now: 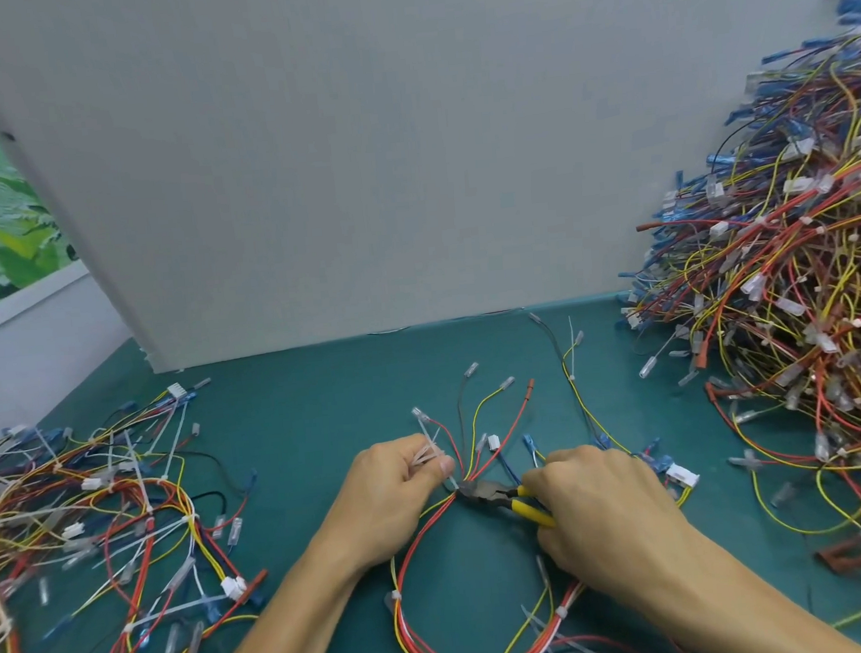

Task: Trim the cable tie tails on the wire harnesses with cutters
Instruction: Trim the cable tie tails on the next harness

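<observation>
A wire harness (425, 548) of red, yellow and white wires loops on the green table in front of me. My left hand (395, 499) pinches a bunch of clear cable tie tails (428, 452) where the wires fan out. My right hand (598, 514) grips the yellow handles of the cutters (493, 494). Their dark jaws sit at the wire bundle just right of my left thumb. White cable ties (395, 596) ring the loop lower down.
A tall heap of harnesses (803, 307) fills the right side. Another spread of harnesses with long tie tails (99, 532) covers the left. A grey panel (353, 152) stands upright behind the green table (322, 412).
</observation>
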Tool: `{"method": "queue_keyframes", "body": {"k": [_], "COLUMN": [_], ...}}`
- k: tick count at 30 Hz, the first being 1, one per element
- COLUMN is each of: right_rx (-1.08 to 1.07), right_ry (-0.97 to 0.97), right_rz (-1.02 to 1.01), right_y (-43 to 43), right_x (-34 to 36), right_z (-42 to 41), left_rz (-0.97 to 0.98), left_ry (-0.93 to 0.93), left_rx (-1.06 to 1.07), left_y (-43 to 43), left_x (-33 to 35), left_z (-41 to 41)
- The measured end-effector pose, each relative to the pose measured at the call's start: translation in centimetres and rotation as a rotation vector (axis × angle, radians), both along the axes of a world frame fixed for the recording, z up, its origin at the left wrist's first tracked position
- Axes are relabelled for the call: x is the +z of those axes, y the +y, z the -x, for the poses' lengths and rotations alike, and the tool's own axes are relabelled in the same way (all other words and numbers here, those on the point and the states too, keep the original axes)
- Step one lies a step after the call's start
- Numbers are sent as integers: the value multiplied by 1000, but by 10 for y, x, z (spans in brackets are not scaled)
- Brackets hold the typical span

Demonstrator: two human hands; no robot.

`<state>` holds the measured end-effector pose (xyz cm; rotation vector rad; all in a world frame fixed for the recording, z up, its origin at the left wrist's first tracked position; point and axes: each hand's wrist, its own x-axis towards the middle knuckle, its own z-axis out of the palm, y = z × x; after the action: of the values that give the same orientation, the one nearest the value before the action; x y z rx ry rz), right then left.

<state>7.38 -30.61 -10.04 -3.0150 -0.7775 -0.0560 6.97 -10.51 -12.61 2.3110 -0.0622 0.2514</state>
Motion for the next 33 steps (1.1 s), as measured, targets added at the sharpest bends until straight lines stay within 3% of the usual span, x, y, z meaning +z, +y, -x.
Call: {"method": "queue_keyframes", "body": {"k": [2,6,9,11,16,20,22,25,28,30,33], "right_rx": [1,-52,-235,-373,-503,-502,-490,-370,-72,114,290], "right_ry": [25,36,-9,-20,29,35,46,-18,-183,-224,-140], "right_rz": [-26,-119,-164,-212,-254,-280,-318,-483,-673,-703,-645], "right_y": [-1,-13,-24,-26,-20,-13,-13,-18,-25,-25,-22], "right_x": [2,14,19,18,-3,-9,-7,1,15,23,19], "right_z": [0,-9,-38,-65,-110,-117,-115,-104,-78,-54,-26], "left_rz": [53,333,356,378,288,85,81,169,492,727,885], "left_ry": [22,44,-42,-55,86,1,-23,-12,-1,-38,-237], "left_rx": [11,106,120,-3,-226,-115,-55,-11,96,177,316], "left_y": [1,0,-7,-15,-31,-27,-27,-25,-20,-20,-17], "left_x": [-1,2,5,10,10,3,-1,-6,-9,-7,4], "left_z": [-1,-2,1,6,15,13,11,6,-2,-6,-4]}}
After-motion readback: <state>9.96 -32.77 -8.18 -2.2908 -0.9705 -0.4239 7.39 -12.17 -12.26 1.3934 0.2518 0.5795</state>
